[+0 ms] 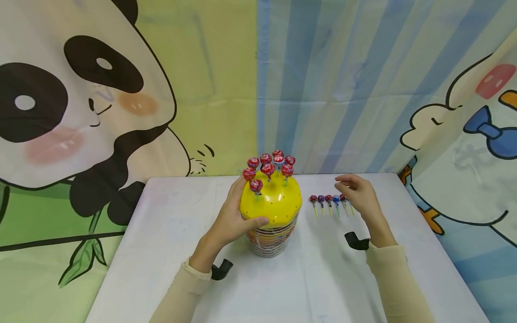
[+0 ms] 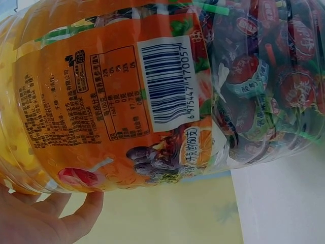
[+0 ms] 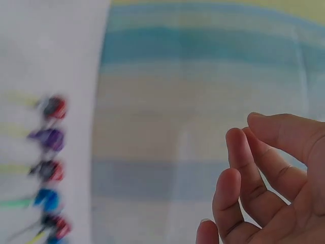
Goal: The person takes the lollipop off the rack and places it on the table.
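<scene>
A clear ribbed plastic jar (image 1: 269, 244) of lollipops, topped by a yellow lid (image 1: 278, 206) dotted with small holes, stands on the table. Several red-wrapped lollipops (image 1: 268, 169) stick up from that lid. My left hand (image 1: 231, 220) grips the jar's upper left side, thumb across the lid's near edge. In the left wrist view, fingers touch the jar's wall beside its orange label (image 2: 91, 117). Over the right end of a row of wrapped lollipops (image 1: 329, 198), my right hand (image 1: 359, 194) hovers with loosely bent fingers, holding nothing in the right wrist view.
The white table (image 1: 181, 211) backs onto a hanging cloth (image 1: 226, 89) printed with a panda and stripes. The row of lollipops lies right of the jar, sticks toward the near side. Black wrist mounts (image 1: 357, 241) sit on both wrists.
</scene>
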`<state>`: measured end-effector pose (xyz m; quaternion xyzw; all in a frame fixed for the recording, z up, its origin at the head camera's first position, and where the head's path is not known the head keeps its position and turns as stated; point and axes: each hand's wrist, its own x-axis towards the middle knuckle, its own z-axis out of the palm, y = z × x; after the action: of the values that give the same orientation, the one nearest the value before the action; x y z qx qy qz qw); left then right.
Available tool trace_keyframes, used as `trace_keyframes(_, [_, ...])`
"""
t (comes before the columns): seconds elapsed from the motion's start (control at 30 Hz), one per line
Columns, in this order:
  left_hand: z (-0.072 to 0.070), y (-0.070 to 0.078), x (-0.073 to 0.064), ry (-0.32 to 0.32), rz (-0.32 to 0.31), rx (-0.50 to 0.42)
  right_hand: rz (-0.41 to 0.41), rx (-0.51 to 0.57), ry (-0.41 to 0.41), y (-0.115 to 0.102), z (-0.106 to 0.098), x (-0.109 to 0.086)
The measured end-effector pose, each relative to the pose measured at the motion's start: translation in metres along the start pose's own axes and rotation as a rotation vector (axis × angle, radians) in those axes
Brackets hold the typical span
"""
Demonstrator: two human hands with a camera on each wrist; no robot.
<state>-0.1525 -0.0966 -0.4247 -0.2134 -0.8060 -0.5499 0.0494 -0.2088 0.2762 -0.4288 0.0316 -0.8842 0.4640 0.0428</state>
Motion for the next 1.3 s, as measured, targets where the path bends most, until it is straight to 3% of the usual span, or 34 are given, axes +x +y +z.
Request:
trace_keyframes(0.27, [0.0,0.001,0.0,0.003,-0.006,0.015,-0.243,0.153,-0.084,-0.068,0.026,-0.014])
trace_keyframes(0.47, [0.0,0.0,0.0,0.005,0.016,0.024,-0.357,0.316,-0.125,-0.103,0.041,-0.022])
trace_keyframes(0.73, [0.0,0.001,0.001,0.004,0.017,0.023,-0.385,0.389,-0.192,-0.119,0.054,-0.022])
trace_keyframes(1.3, [-0.001,0.002,0.0,-0.004,0.003,0.012,-0.365,0.359,-0.198,-0.128,0.058,-0.022])
